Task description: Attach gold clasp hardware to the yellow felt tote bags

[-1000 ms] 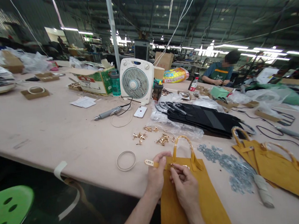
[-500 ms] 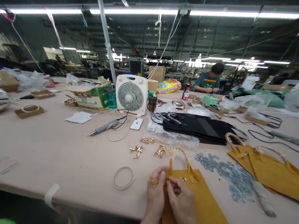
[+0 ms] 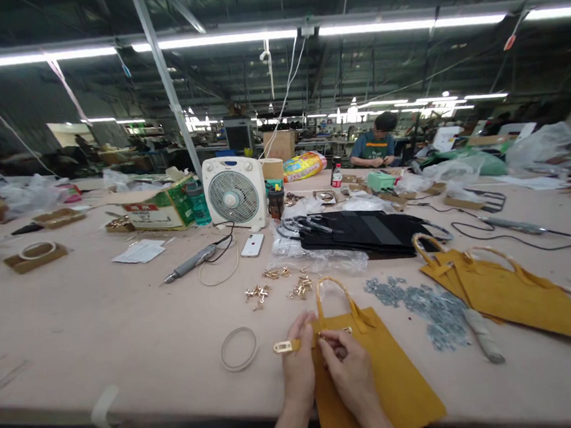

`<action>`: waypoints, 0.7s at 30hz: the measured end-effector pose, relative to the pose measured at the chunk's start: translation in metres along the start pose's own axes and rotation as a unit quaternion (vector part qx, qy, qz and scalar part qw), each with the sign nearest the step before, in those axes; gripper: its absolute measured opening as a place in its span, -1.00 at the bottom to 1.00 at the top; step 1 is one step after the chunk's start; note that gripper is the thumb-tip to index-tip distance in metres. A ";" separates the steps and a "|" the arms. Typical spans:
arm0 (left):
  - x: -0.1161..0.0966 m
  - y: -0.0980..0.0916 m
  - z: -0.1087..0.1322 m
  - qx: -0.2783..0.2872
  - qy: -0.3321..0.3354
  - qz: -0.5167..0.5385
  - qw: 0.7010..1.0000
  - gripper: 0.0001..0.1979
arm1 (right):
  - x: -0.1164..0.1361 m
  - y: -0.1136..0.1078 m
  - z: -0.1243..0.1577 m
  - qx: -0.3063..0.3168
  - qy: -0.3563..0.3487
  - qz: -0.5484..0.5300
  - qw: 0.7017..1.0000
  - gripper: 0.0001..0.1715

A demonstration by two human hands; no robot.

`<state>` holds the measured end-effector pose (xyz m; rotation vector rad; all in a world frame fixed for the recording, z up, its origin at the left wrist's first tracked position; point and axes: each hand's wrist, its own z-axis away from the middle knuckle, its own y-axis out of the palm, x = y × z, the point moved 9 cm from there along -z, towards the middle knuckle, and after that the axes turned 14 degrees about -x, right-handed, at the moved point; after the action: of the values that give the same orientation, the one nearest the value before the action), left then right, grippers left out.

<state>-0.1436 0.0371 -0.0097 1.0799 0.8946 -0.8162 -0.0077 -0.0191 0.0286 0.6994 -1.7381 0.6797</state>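
Note:
A mustard-yellow handbag (image 3: 379,372) lies at the table's front edge, its looped handle (image 3: 332,283) standing up. My left hand (image 3: 298,359) is closed on the bag's upper left side. A yellow strap tab with a gold plate (image 3: 282,347) pokes out to the left of that hand. My right hand (image 3: 346,365) rests over the bag's top, thumb and finger pinching a small metal fitting (image 3: 320,335) close to the left fingers. Another gold fitting (image 3: 347,330) shows on the bag just beyond the right hand.
Gold hardware pieces (image 3: 257,295) lie behind the bag, and grey metal pieces (image 3: 423,305) to its right beside a wrapped-handle tool (image 3: 483,336). More yellow bags (image 3: 516,284), stacked black bags (image 3: 367,230), a ring (image 3: 238,348), an electric screwdriver (image 3: 190,263), a phone (image 3: 252,245) and a fan (image 3: 234,195) surround them.
The view has turned a little right and tilted up. The gold plate on the strap now shows clearly left of my left hand. Both hands keep their hold at the bag's top.

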 end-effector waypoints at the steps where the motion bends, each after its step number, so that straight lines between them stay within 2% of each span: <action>1: 0.000 -0.004 -0.002 -0.012 -0.002 -0.019 1.000 -0.53 | 0.001 -0.001 0.000 -0.001 -0.005 0.005 1.000 -0.58; 3: -0.009 -0.008 -0.007 -0.021 0.025 -0.095 0.995 -0.64 | 0.002 0.000 0.000 -0.001 -0.014 0.013 1.000 -0.61; 5: -0.024 -0.004 -0.008 0.014 0.074 -0.185 0.980 -0.74 | 0.003 0.000 -0.001 0.000 -0.023 0.012 1.000 -0.63; 8: -0.045 0.007 -0.005 0.071 0.140 -0.260 0.953 -0.77 | 0.005 0.000 -0.002 -0.004 -0.046 0.013 0.999 -0.66; 11: -0.054 0.006 -0.002 0.060 0.174 -0.269 0.945 -0.78 | 0.010 0.000 -0.001 -0.005 -0.073 0.028 0.997 -0.69; 14: -0.052 0.001 0.000 0.043 0.195 -0.258 0.945 -0.78 | 0.013 0.003 0.002 0.008 -0.089 0.051 0.995 -0.71; 21: -0.046 -0.003 -0.002 0.068 0.207 -0.253 0.943 -0.72 | 0.018 0.014 0.010 0.001 -0.121 0.086 0.989 -0.73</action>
<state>-0.1660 0.0439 0.0305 1.1823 1.5311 -1.1054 -0.0283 -0.0192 0.0418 0.6590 -2.0382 0.7384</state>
